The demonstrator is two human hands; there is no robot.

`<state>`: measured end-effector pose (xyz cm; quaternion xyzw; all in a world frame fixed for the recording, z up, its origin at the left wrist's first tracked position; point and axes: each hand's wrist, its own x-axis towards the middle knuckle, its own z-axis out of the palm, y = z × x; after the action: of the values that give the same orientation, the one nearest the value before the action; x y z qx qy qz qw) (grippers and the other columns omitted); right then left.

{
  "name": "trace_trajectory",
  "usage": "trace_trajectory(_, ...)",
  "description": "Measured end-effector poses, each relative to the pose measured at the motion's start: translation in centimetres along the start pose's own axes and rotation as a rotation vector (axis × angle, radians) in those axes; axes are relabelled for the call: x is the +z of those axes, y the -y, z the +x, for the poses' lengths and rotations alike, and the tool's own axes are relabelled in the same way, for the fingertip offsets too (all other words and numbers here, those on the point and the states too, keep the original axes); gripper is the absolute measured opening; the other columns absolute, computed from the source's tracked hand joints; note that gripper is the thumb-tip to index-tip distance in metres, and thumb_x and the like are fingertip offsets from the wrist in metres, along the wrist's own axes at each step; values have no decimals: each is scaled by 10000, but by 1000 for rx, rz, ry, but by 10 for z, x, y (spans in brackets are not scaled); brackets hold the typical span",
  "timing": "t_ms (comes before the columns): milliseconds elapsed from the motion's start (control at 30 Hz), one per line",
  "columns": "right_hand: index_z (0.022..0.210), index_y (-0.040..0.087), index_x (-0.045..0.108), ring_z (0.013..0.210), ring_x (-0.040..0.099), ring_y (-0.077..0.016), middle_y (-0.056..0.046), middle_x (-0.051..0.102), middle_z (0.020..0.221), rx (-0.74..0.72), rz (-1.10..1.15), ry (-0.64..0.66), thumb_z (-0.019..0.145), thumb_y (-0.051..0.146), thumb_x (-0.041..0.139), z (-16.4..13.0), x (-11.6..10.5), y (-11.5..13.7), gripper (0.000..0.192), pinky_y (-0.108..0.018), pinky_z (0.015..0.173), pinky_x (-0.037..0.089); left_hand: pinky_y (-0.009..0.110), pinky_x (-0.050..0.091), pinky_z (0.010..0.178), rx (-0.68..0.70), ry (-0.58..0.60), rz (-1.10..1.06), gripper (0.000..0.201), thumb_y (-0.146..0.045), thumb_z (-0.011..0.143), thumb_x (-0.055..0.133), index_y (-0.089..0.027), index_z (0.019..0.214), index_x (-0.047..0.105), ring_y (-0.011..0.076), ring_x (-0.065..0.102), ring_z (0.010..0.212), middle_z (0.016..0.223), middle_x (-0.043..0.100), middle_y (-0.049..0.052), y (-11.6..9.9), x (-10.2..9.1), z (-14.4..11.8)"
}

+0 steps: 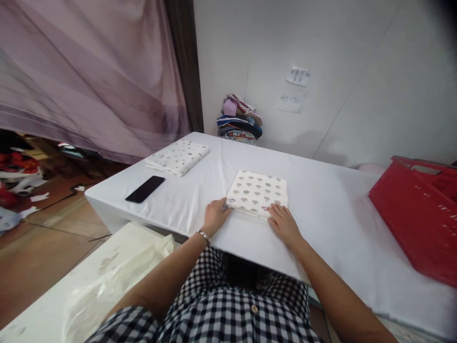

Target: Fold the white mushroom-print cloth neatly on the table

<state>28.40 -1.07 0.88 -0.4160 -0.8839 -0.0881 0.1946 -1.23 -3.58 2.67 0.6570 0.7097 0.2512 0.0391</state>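
A folded white cloth (256, 188) with a printed pattern of grey, green and dark red mushroom-like shapes lies flat on the white-covered table (321, 200) before me. At its near left corner, my left hand (216, 215) has its fingers closed on the edge; the thumb is mostly hidden. My right hand (285, 225) rests on the near right corner, fingers stretched out flat over the fabric. The layers of the fold show along the near edge, between both hands. Further left lies another folded white cloth (178, 156) with small dark prints.
A black phone (145, 189) lies at the table's left. On the right stands a red plastic basket (410, 219). A stack of folded fabrics (240, 121) is against the wall. Thin plastic (117, 281) covers part of a lower white surface (46, 305) at my left.
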Motion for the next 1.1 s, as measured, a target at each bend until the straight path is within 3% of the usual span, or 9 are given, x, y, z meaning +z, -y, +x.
trace_trajectory(200, 1334, 186, 461, 1294, 394, -246, -99, 481, 1367, 3, 35, -21, 939, 288, 382, -3, 3, -3, 416, -475, 1058, 313, 403, 396, 903, -97, -25, 4, 379, -303, 803, 528, -194, 1163, 572, 267, 545, 1059, 1113, 653, 85, -15, 5, 4)
trace_trajectory(400, 1330, 178, 466, 1291, 395, -252, -100, 483, 1365, 14, 38, -33, 933, 273, 385, -3, 2, 1, 417, -476, 1056, 314, 400, 378, 883, -142, -67, -14, 370, -379, 844, 463, -193, 1144, 573, 272, 547, 1040, 1069, 666, 88, -22, 7, 6)
trace_trajectory(600, 1326, 176, 471, 1286, 402, -255, -105, 485, 1362, 19, 36, -35, 933, 273, 377, -2, 3, 1, 416, -481, 1056, 311, 392, 386, 806, -172, -78, -8, 250, -338, 848, 430, -213, 970, 609, 269, 564, 944, 957, 680, 76, -35, 7, 7)
trace_trajectory(733, 1300, 144, 493, 1278, 409, -267, -125, 492, 1351, 29, 23, -39, 928, 270, 381, -1, 3, 4, 408, -481, 1050, 318, 402, 389, 784, -192, -95, 0, 241, -317, 841, 426, -198, 952, 604, 277, 567, 913, 930, 677, 92, -39, 10, 10)
trace_trajectory(900, 1307, 159, 486, 1284, 403, -265, -127, 498, 1345, 40, 36, -69, 924, 267, 381, -1, 4, 6, 411, -492, 1048, 315, 421, 394, 785, -184, -94, 27, 242, -302, 834, 431, -189, 969, 597, 290, 567, 922, 937, 672, 107, -40, 14, 12)
trace_trajectory(1100, 1330, 166, 462, 1286, 403, -259, -122, 495, 1349, 51, 36, -71, 936, 291, 374, -2, 3, 5, 423, -489, 1048, 316, 401, 406, 773, -118, -12, 103, 223, -190, 792, 445, -173, 963, 586, 283, 573, 919, 900, 668, 116, -36, 11, 14)
